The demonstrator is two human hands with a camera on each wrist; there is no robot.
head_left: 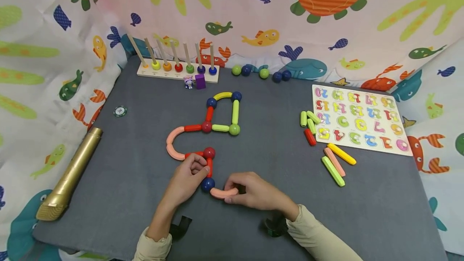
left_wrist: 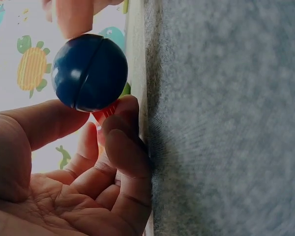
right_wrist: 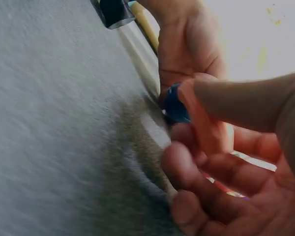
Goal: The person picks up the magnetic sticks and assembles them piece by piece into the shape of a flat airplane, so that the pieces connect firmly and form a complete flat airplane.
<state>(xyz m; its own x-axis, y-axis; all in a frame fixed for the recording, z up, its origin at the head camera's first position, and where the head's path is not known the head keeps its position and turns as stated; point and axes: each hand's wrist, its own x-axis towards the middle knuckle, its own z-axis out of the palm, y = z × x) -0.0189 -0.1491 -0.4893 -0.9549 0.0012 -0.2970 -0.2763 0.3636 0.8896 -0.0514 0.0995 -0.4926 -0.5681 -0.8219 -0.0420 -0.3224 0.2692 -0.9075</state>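
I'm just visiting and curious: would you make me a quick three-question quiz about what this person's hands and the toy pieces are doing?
1. True or false: the right hand pinches a curved pink stick.
2. Which ball does that stick's end meet? A) green B) dark blue C) yellow
3. Which coloured stick do the left hand's fingers rest on?

Key
1. True.
2. B, the dark blue ball.
3. The short red stick, which joins the red ball to the dark blue ball.
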